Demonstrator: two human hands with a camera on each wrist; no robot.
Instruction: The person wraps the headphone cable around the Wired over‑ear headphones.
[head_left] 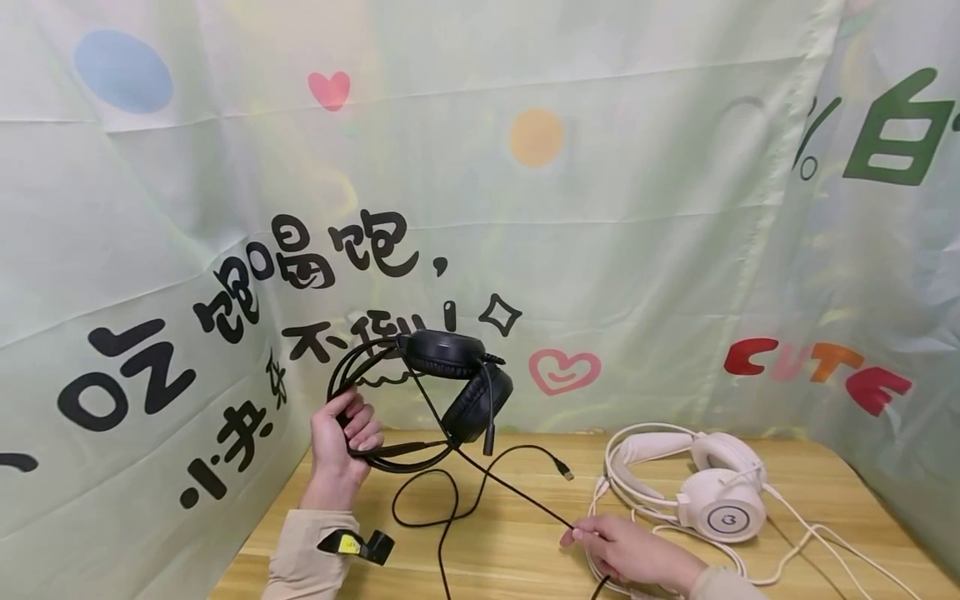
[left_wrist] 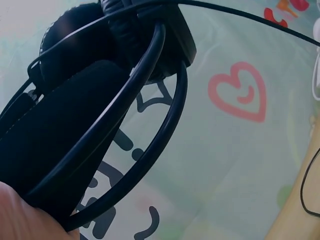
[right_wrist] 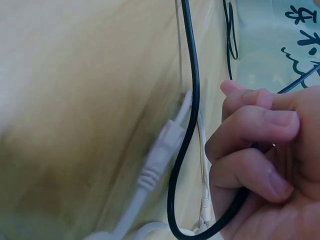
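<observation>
A black headset (head_left: pixel 444 354) with a boom microphone is raised above the table at centre left. My left hand (head_left: pixel 341 437) grips it by the headband, fingers curled round the thin bars and padded band. In the left wrist view the headband bars (left_wrist: pixel 165 125) run from the hand up to an ear cup. From the headset a black cable (head_left: pixel 517 490) stretches down to my right hand (head_left: pixel 633 550), which pinches it; the right wrist view shows the curled fingers (right_wrist: pixel 250 130) with the cable (right_wrist: pixel 190 120) looping out below them.
A white headset (head_left: pixel 727 504) lies on the wooden table (head_left: pixel 517 542) at the right, its white cables spread around it. The black cable's USB plug (head_left: pixel 564 469) rests near the table's middle. Printed cloth (head_left: pixel 450 183) hangs behind and at both sides.
</observation>
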